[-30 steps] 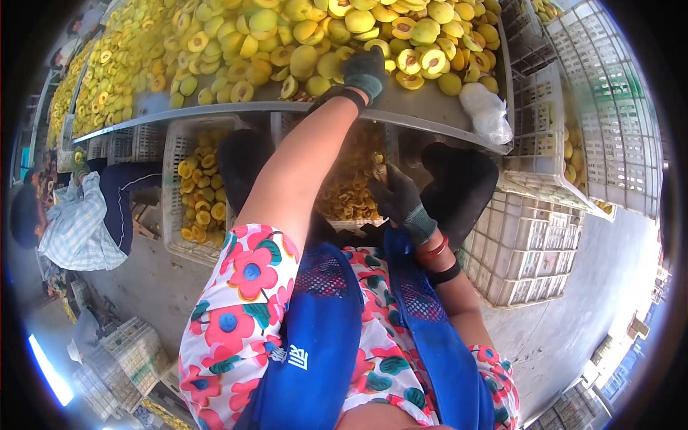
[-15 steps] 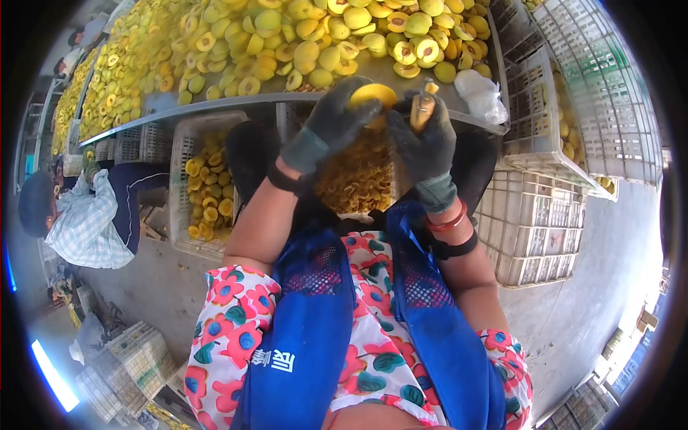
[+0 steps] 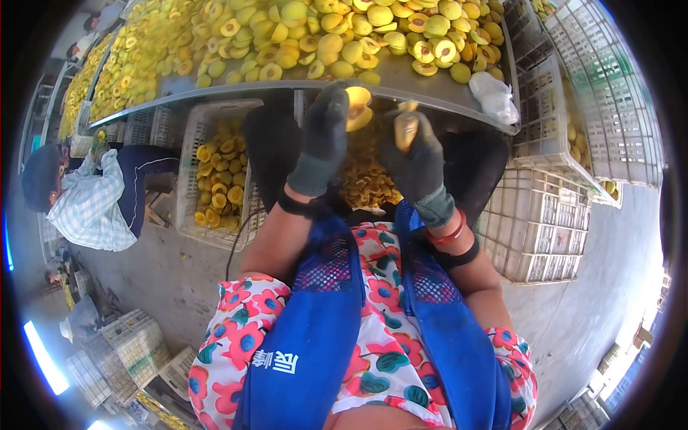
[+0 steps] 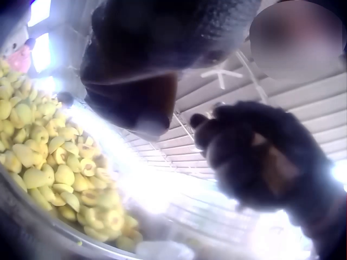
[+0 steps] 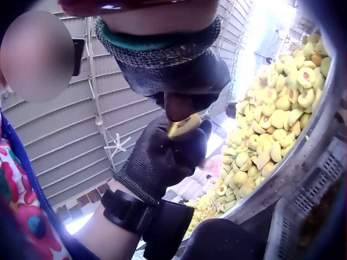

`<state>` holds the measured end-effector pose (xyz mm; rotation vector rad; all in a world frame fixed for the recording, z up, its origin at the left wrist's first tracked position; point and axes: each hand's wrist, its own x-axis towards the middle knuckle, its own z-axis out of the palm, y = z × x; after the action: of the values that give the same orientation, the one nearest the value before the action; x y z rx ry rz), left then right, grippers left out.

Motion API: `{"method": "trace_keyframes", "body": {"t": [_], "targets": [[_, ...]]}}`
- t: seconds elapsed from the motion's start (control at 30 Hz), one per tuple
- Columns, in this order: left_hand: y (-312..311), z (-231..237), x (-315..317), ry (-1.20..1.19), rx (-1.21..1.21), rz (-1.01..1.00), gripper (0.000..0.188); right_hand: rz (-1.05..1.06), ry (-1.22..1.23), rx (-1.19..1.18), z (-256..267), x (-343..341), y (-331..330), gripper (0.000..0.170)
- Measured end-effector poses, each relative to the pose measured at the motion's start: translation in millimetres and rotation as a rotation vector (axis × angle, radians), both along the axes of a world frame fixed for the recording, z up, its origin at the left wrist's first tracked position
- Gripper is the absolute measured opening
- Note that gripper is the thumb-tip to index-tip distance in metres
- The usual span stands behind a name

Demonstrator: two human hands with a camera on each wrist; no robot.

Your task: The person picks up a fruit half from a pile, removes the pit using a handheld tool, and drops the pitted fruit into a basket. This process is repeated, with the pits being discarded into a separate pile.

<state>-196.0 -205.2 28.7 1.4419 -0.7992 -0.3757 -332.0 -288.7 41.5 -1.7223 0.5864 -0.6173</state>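
In the head view the gloved left hand [image 3: 324,140] pinches halved yellow fruit [image 3: 357,107] above the gap between the knees. Close on its right, the gloved right hand [image 3: 417,161] has its fingers curled round a short tool with a wooden handle [image 3: 406,132]. The right wrist view has the left hand [image 5: 162,157] holding a fruit half [image 5: 185,125] just below the right hand [image 5: 173,76]. Heaped fruit halves [image 3: 287,36] cover much of the metal table [image 3: 301,84] in front.
A crate of fruit halves [image 3: 188,179] stands left under the table, with pit-like scraps [image 3: 367,188] between the legs. White crates [image 3: 534,222] are stacked on the right. A plastic bag [image 3: 493,97] lies at the table's right corner. Another person [image 3: 93,201] sits at the far left.
The left hand has come back from the fruit heap with fruit, and the right hand has risen with the tool. Since half a second ago, the two hands stand slightly farther apart.
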Motion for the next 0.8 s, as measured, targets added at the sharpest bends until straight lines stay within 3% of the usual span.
{"method": "trace_keyframes", "body": {"t": [0.1, 0.3, 0.4, 0.5, 0.67, 0.73, 0.8], "targets": [[12, 2, 5, 0.129, -0.065, -0.061, 0.047, 0.255, 0.128, 0.06, -7, -3, 5, 0.026], [18, 1, -4, 0.125, -0.116, -0.039, 0.04, 0.221, 0.092, -0.067, -7, 8, 12, 0.024], [14, -3, -12, 0.027, -0.126, 0.021, 0.038, 0.159, -0.055, -0.056, -20, 12, 20, 0.023], [9, -7, -17, 0.003, -0.162, 0.057, 0.037, 0.137, -0.055, -0.037, -23, 15, 24, 0.023], [2, -18, -16, 0.061, -0.188, 0.08, 0.035, 0.256, 0.051, 0.345, -8, 11, 21, 0.024], [1, -19, -15, 0.058, -0.168, 0.096, 0.035, 0.258, 0.06, 0.26, -8, 10, 23, 0.023], [2, -11, -17, 0.053, -0.101, 0.069, 0.034, 0.246, 0.074, 0.0, -8, 11, 25, 0.023]]}}
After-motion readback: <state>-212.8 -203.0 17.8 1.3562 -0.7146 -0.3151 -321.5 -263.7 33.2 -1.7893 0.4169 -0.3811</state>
